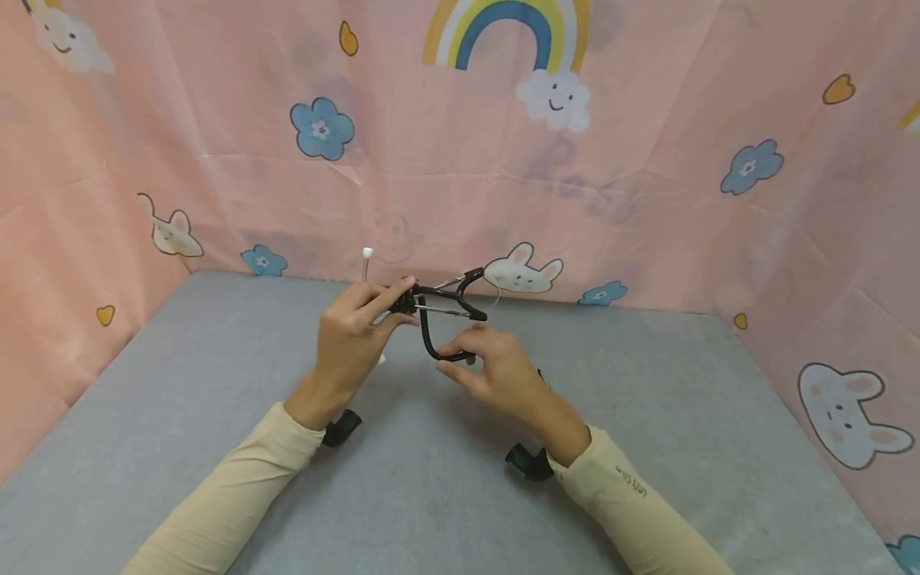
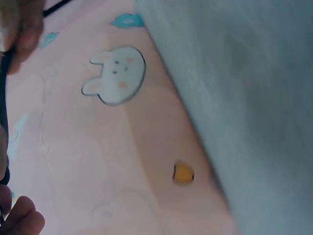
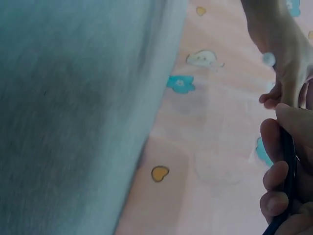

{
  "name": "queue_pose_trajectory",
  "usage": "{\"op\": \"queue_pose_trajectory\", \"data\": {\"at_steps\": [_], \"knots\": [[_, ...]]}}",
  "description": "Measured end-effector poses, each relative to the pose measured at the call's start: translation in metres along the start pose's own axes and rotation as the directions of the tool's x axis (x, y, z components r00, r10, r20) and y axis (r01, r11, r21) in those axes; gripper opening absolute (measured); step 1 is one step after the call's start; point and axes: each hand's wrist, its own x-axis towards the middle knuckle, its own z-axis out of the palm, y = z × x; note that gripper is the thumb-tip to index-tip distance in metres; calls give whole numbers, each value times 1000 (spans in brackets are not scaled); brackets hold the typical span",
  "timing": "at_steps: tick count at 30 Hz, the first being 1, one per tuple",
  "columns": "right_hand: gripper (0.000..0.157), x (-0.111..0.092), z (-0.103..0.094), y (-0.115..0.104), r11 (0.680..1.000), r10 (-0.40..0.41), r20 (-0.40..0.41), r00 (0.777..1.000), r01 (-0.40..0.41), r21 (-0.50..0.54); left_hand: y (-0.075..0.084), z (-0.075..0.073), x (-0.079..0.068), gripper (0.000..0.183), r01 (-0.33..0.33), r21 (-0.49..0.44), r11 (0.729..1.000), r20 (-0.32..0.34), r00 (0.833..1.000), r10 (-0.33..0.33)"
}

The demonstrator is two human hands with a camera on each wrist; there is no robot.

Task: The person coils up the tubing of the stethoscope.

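1. The black stethoscope (image 1: 440,292) is held in air; its fork (image 1: 461,294) lies at three o'clock from the left hand (image 1: 352,331), whose fingers pinch it.
2. The right hand (image 1: 499,371) pinches its tube (image 1: 426,330), at ten o'clock.
3. Below is the grey table (image 1: 431,479); pink curtain (image 1: 446,144) at twelve o'clock.

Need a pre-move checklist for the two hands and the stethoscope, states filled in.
1. Left hand has a grip on the stethoscope: ok, fingers and thumb pinch the bundled part.
2. Right hand has the black tube: ok, pinched between thumb and fingers.
3. Tube slack gathered in: not ok, a curve hangs between the hands.
4. Upper white ear tip free of fingers: ok, it sticks up past the left hand.
5. Tube's far end secured: cannot tell, not made out in any view.
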Motion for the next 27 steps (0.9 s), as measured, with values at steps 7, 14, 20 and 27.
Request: {"op": "queue_pose_trajectory", "data": {"at_steps": [7, 14, 20, 27], "knots": [[11, 0, -2, -12, 994, 71, 48, 996, -75, 84, 2, 3, -7, 50, -140, 192, 971, 72, 989, 128], [8, 0, -7, -20, 969, 182, 64, 981, -190, 157, 11, 4, -7, 51, -102, 194, 976, 96, 992, 84], [8, 0, -4, -21, 987, 145, 65, 987, -149, 54, 12, 5, -11, 52, -51, 189, 981, 128, 991, 26], [13, -2, -9, -18, 985, 129, -72, 989, -120, 120, 16, 10, -15, 46, -169, 243, 955, 153, 979, 134]]}}
